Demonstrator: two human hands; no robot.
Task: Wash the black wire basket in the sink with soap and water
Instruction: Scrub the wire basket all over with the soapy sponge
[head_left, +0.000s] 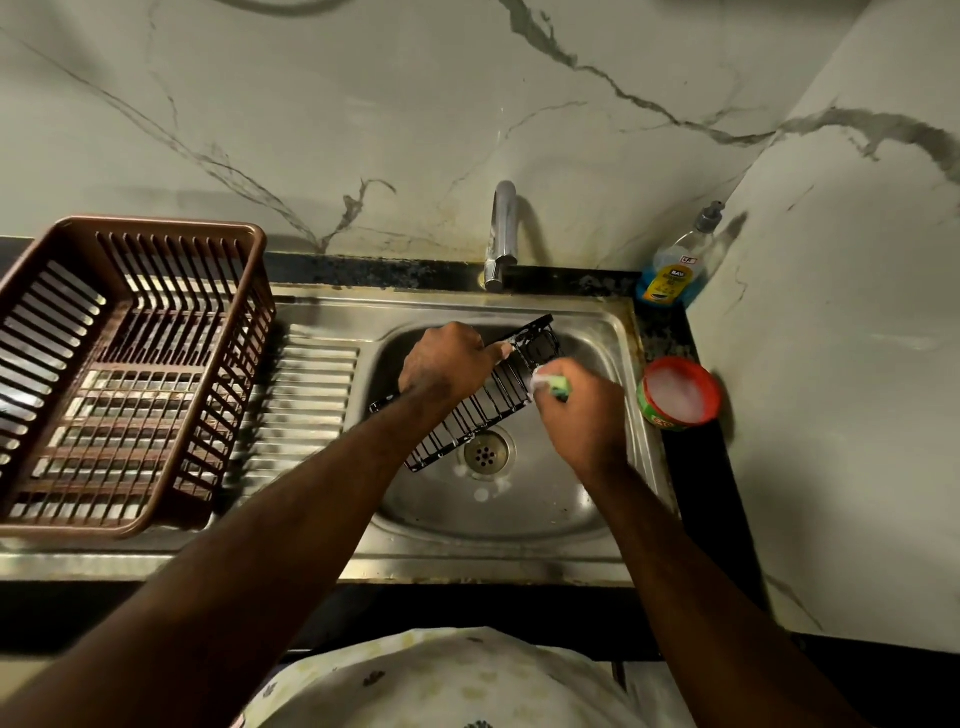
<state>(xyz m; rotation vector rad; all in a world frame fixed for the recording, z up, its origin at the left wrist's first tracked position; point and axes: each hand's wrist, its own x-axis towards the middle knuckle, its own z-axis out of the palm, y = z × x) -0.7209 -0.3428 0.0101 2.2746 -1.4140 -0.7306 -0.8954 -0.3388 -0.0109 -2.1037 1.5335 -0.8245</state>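
My left hand (449, 358) is gripping the black wire basket (483, 413) over the sink (597, 564); my right hand (584, 415), clutching a sudsy sponge (560, 385), is scrubbing it. Rinsing seems undone.

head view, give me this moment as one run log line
stage: scrubbing | left hand: holds black wire basket tilted in sink | right hand: presses soapy green sponge on basket | tap: no water seen
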